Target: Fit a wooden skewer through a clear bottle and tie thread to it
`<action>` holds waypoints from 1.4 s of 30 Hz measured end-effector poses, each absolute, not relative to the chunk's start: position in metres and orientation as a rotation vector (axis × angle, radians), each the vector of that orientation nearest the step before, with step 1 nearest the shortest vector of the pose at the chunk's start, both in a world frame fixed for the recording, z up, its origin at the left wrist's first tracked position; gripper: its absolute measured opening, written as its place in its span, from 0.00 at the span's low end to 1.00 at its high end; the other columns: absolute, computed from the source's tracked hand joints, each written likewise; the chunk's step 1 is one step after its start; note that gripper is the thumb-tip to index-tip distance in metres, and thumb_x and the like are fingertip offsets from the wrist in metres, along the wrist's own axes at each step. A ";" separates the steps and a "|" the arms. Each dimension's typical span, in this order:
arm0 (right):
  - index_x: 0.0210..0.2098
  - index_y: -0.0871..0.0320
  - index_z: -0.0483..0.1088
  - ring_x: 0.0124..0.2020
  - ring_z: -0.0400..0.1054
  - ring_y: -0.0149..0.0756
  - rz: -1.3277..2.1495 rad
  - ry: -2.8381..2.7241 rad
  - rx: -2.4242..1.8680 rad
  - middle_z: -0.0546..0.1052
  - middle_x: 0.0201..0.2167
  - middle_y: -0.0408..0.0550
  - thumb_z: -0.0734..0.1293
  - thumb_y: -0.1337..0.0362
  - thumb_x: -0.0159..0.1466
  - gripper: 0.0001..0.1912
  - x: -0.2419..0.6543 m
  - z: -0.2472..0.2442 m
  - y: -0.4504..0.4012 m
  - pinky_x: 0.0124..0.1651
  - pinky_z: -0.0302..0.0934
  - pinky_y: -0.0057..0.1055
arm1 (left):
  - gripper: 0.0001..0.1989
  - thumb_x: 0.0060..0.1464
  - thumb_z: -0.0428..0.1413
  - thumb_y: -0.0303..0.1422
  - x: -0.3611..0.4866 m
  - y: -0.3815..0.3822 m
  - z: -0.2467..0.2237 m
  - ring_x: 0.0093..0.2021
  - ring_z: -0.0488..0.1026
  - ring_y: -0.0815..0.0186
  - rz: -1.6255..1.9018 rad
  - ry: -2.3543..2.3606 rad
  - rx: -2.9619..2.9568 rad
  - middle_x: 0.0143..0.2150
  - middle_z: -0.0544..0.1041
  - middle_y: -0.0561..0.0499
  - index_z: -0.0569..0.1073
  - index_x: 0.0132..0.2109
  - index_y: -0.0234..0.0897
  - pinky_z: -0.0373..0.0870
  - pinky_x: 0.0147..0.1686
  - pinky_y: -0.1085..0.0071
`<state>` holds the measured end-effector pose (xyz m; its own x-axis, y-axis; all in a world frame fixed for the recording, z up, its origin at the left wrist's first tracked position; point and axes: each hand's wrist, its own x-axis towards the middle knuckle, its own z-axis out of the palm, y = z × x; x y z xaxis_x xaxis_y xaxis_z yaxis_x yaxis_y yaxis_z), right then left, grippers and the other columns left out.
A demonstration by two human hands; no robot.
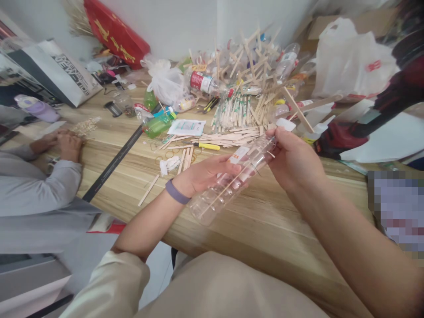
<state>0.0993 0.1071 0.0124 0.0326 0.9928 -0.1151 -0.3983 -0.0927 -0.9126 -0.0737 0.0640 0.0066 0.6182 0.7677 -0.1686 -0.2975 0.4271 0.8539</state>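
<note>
A clear plastic bottle point(212, 203) is held tilted above the wooden table, its base toward the lower left. My left hand point(207, 174) wraps round its middle, thumb on top. My right hand point(291, 150) pinches the neck end at the upper right; its fingertips partly hide the opening. A thin wooden stick point(225, 187) runs lengthwise along the bottle; whether it is inside or outside is unclear. A white label point(239, 154) shows on the bottle beyond my left fingers. A purple band is on my left wrist.
Flat wooden sticks point(232, 137), a yellow cutter point(207, 146) and a green bottle point(159, 125) lie beyond my hands. At left are a person's hands point(69, 143). A red-black tool point(344, 134) stands at right.
</note>
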 end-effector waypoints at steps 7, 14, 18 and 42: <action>0.21 0.54 0.72 0.22 0.57 0.28 1.431 -0.786 -1.022 0.66 0.23 0.40 0.66 0.64 0.63 0.14 0.100 0.014 0.110 0.21 0.51 0.25 | 0.21 0.40 0.66 0.38 -0.074 0.065 0.005 0.31 0.73 0.66 0.705 0.603 0.889 0.37 0.77 0.47 0.75 0.42 0.34 0.66 0.29 0.71; 0.20 0.57 0.70 0.22 0.58 0.26 1.428 -0.759 -1.032 0.67 0.23 0.39 0.65 0.66 0.64 0.15 0.099 0.012 0.109 0.24 0.52 0.26 | 0.20 0.40 0.66 0.40 -0.075 0.064 0.004 0.31 0.73 0.65 0.690 0.626 0.898 0.35 0.76 0.48 0.75 0.40 0.34 0.66 0.30 0.70; 0.20 0.55 0.71 0.22 0.59 0.27 1.403 -0.743 -1.045 0.68 0.23 0.40 0.64 0.69 0.64 0.15 0.098 0.011 0.108 0.25 0.53 0.28 | 0.20 0.39 0.67 0.40 -0.074 0.064 0.005 0.31 0.74 0.65 0.697 0.619 0.879 0.34 0.76 0.49 0.75 0.39 0.33 0.66 0.29 0.71; 0.21 0.54 0.70 0.24 0.61 0.30 1.417 -0.805 -1.026 0.69 0.25 0.41 0.69 0.61 0.60 0.12 0.105 0.006 0.108 0.23 0.55 0.27 | 0.16 0.43 0.64 0.37 -0.072 0.059 0.004 0.30 0.70 0.67 0.710 0.564 0.889 0.34 0.75 0.49 0.75 0.40 0.34 0.64 0.30 0.71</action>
<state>0.1048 0.1076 0.0064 0.0352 0.9900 -0.1364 -0.3898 -0.1121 -0.9140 -0.0718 0.0593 0.0043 0.6410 0.7530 -0.1487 -0.3152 0.4349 0.8435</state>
